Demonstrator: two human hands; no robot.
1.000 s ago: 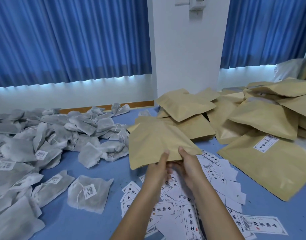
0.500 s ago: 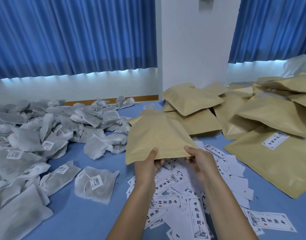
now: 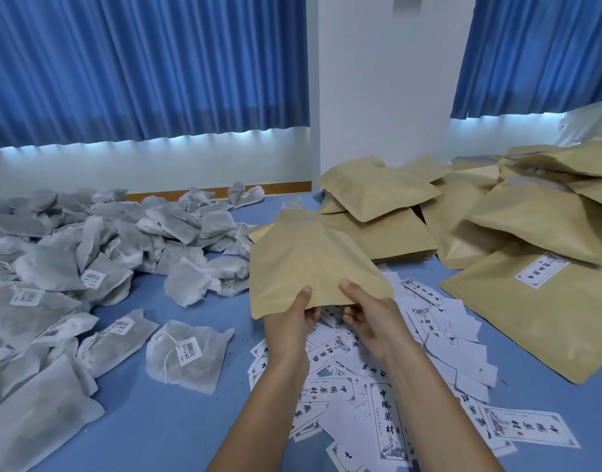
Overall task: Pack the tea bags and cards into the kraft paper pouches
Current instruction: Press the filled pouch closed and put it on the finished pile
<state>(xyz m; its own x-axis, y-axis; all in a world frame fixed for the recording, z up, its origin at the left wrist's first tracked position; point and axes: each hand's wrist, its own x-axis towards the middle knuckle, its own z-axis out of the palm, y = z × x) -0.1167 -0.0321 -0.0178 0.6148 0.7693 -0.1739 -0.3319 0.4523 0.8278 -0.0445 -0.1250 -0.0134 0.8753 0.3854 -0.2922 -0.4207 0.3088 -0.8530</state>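
Blue tabletop (image 3: 177, 420) with white printed cards (image 3: 388, 417) scattered beneath the grip. Left hand (image 3: 289, 321) and right hand (image 3: 374, 318) both pinch the near edge of one flat tan kraft paper pouch (image 3: 309, 264) above them. Grey mesh tea bags (image 3: 88, 253) heaped leftward; more tan pouches (image 3: 531, 216) stacked beyond-right.

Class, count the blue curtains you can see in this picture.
2. The left curtain hangs left of the white pillar; the right curtain hangs right of it, partly out of frame.
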